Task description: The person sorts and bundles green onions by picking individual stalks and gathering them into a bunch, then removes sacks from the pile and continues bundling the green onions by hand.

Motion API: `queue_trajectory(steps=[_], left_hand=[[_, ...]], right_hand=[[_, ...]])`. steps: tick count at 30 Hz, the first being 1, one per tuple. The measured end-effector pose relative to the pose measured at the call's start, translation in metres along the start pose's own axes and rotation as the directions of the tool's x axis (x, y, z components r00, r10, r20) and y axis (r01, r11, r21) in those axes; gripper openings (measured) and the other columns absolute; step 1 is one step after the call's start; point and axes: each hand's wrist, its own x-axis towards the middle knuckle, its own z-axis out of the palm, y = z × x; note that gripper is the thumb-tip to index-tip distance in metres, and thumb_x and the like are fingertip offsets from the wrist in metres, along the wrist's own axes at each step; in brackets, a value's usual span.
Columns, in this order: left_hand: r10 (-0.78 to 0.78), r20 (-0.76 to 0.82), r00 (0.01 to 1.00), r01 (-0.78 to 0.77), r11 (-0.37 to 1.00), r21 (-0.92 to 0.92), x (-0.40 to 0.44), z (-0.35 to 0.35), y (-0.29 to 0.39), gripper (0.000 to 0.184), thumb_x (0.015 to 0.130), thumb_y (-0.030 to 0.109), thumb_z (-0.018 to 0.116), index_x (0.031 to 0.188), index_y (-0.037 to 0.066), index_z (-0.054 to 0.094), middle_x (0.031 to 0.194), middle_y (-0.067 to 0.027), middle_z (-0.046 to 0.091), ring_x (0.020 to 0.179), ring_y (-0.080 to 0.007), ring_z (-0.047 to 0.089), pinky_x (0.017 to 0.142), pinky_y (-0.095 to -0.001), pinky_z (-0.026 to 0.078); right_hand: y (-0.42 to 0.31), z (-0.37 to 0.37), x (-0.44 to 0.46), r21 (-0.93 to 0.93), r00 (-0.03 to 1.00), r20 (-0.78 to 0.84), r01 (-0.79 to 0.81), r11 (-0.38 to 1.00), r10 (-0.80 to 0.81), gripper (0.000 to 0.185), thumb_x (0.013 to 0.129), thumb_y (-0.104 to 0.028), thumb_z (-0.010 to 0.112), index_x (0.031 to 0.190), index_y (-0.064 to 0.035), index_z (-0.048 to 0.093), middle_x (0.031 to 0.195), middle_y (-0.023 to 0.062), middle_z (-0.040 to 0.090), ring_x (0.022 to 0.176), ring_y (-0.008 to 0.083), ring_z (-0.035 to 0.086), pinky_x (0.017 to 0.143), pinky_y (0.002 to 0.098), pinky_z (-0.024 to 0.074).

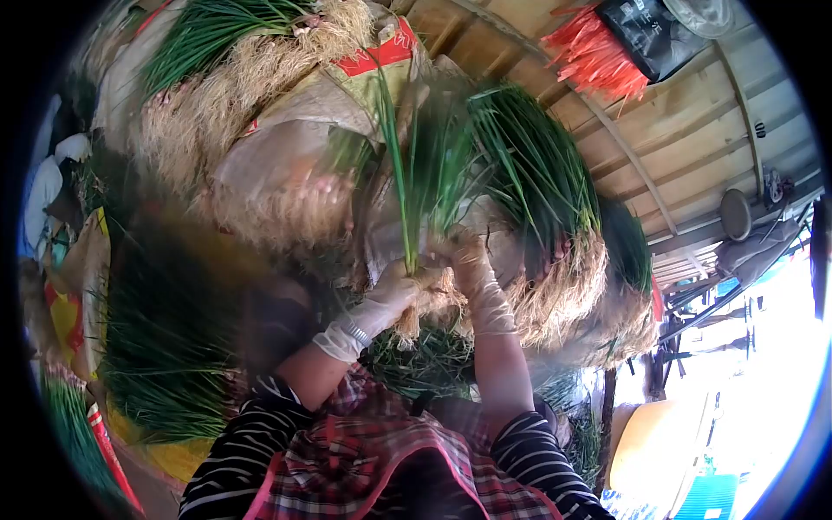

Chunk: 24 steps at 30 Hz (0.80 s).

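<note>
My left hand, in a pale thin glove, is closed around the base of a few spring onions whose green leaves point up. Close beside it, my gloved right hand is closed on a blurred bunch of spring onions. Tan stringy roots hang down between and below the hands. Just to the right leans a big pile of spring onions, roots downward. Loose green leaf scraps lie beneath my hands. The fingertips are partly hidden and smeared by motion.
More spring onions with long roots rest on woven sacks at the upper left. Another green heap lies at my left. Red strips and a black packet are at the upper right. A yellow board stands at the lower right.
</note>
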Motion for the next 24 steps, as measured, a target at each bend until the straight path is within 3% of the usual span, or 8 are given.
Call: queue_trajectory(steps=[4, 6, 7, 15, 19, 21, 23, 24], left_hand=[[-0.106, -0.178, 0.978, 0.110, 0.994, 0.011, -0.003, -0.003, 0.022, 0.013, 0.083, 0.015, 0.057, 0.082, 0.003, 0.055, 0.068, -0.0038, 0.054, 0.062, -0.0131, 0.052, 0.057, -0.0284, 0.048], [-0.160, 0.000, 0.987, 0.159, 0.979, -0.131, -0.008, -0.011, 0.023, 0.014, 0.084, 0.016, 0.055, 0.088, 0.002, 0.056, 0.077, -0.0059, 0.059, 0.064, -0.0143, 0.054, 0.059, -0.0296, 0.048], [-0.178, 0.021, 0.984, 0.179, 0.975, -0.129, -0.012, -0.010, 0.031, 0.016, 0.085, 0.017, 0.054, 0.091, 0.002, 0.056, 0.083, -0.0071, 0.061, 0.065, -0.0148, 0.054, 0.060, -0.0301, 0.048], [-0.177, 0.090, 0.980, 0.180, 0.984, -0.015, 0.000, -0.018, 0.028, 0.022, 0.088, 0.020, 0.048, 0.101, 0.004, 0.056, 0.062, -0.0018, 0.053, 0.050, -0.0129, 0.046, 0.047, -0.0275, 0.040], [-0.113, 0.097, 0.989, 0.118, 0.992, -0.040, -0.006, -0.018, 0.040, 0.031, 0.092, 0.025, 0.039, 0.106, 0.001, 0.053, 0.049, 0.0022, 0.033, 0.040, -0.0120, 0.036, 0.041, -0.0272, 0.036], [-0.021, 0.119, 0.993, 0.012, 0.997, 0.081, -0.009, -0.030, 0.048, 0.033, 0.092, 0.027, 0.040, 0.107, 0.000, 0.051, 0.050, 0.0020, 0.035, 0.040, -0.0122, 0.035, 0.040, -0.0276, 0.035], [-0.041, 0.071, 0.997, 0.046, 0.996, -0.071, -0.005, -0.039, 0.037, 0.037, 0.091, 0.029, 0.041, 0.111, -0.001, 0.048, 0.053, 0.0000, 0.042, 0.041, -0.0108, 0.036, 0.039, -0.0270, 0.034], [-0.057, 0.058, 0.997, 0.062, 0.994, -0.093, -0.003, -0.041, 0.034, 0.037, 0.091, 0.030, 0.042, 0.111, -0.001, 0.047, 0.054, -0.0005, 0.044, 0.041, -0.0105, 0.037, 0.039, -0.0271, 0.035]], right_hand=[[0.022, 0.001, 0.022, -0.709, 0.831, -0.087, 0.337, 0.620, -0.550, 0.015, 0.078, -0.007, 0.055, 0.063, -0.0049, 0.051, 0.056, 0.0034, 0.051, 0.048, 0.0111, 0.049, 0.044, 0.0269, 0.0415], [0.023, -0.040, 0.051, -0.736, 0.778, -0.267, 0.216, 0.642, -0.568, 0.014, 0.078, -0.007, 0.055, 0.065, -0.0036, 0.052, 0.056, 0.0036, 0.052, 0.047, 0.0108, 0.050, 0.042, 0.0268, 0.0406], [0.005, -0.047, 0.048, -0.248, 0.876, -0.409, 0.165, 0.955, -0.257, 0.015, 0.079, -0.010, 0.056, 0.065, -0.0033, 0.053, 0.059, 0.0055, 0.055, 0.048, 0.0098, 0.052, 0.042, 0.0266, 0.0404], [-0.006, 0.016, 0.028, -0.861, 0.912, 0.350, 0.403, 0.311, -0.212, 0.019, 0.079, -0.021, 0.056, 0.085, -0.0032, 0.059, 0.075, 0.0118, 0.061, 0.068, 0.0246, 0.058, 0.067, 0.0358, 0.0479], [0.009, -0.021, 0.074, -0.995, 0.910, -0.037, 0.005, 0.100, -0.413, 0.025, 0.078, -0.026, 0.058, 0.081, -0.0009, 0.058, 0.073, 0.0111, 0.060, 0.058, 0.0218, 0.056, 0.052, 0.0361, 0.0485], [-0.032, -0.061, 0.060, -0.825, 0.909, -0.385, -0.262, 0.501, -0.159, 0.032, 0.079, -0.030, 0.058, 0.094, -0.0010, 0.056, 0.088, 0.0139, 0.061, 0.081, 0.0274, 0.061, 0.066, 0.0366, 0.0511], [-0.018, -0.073, 0.037, -0.971, 0.684, -0.234, -0.198, 0.133, -0.691, 0.056, 0.079, -0.037, 0.058, 0.118, -0.0013, 0.043, 0.115, 0.0179, 0.049, 0.091, 0.0253, 0.059, 0.065, 0.0342, 0.0521], [-0.037, -0.046, 0.016, -0.903, 0.805, -0.398, -0.260, 0.342, -0.440, 0.074, 0.077, -0.043, 0.059, 0.130, -0.0022, 0.028, 0.132, 0.0194, 0.032, 0.099, 0.0273, 0.055, 0.074, 0.0356, 0.0510]])
